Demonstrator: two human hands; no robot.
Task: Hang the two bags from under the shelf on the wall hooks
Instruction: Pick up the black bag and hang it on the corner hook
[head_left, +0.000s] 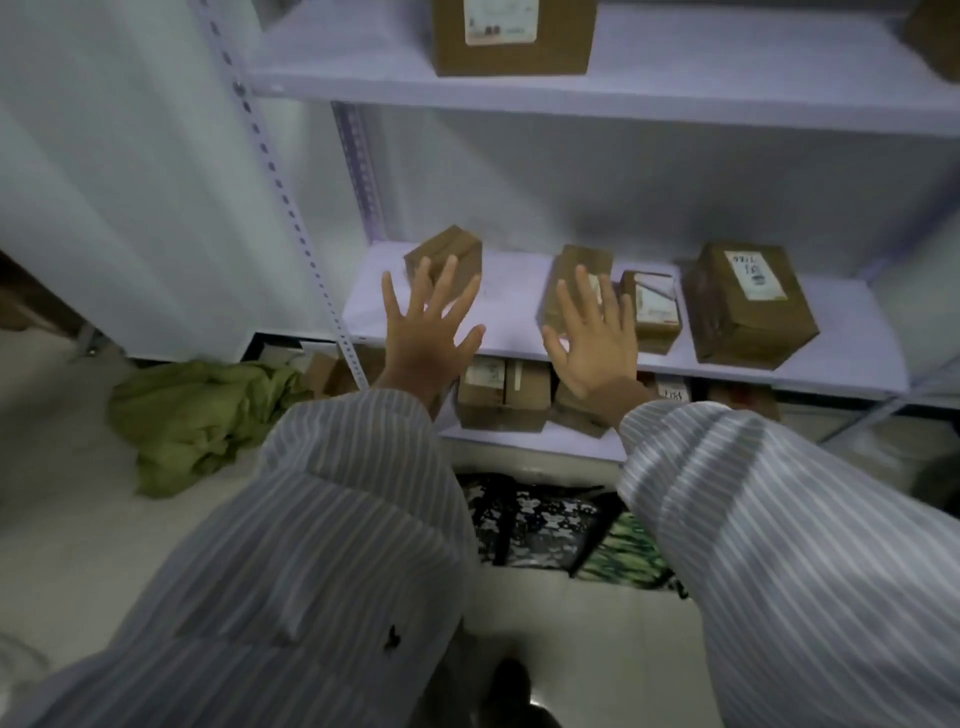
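Two bags lie on the floor under the lowest shelf board: a black-and-white patterned bag (535, 530) and, to its right, a green-and-white patterned bag (623, 556), partly hidden by my right sleeve. My left hand (428, 332) and my right hand (592, 338) are held up in front of the white shelf (519, 343), fingers spread, palms away from me, holding nothing. Both hands are well above the bags. No wall hooks are in view.
Several brown cardboard boxes, such as the large one (748, 306) at the right, stand on the shelf boards. A crumpled green cloth (197, 421) lies on the floor at the left beside the shelf post (291, 208). Pale tiled floor lies below.
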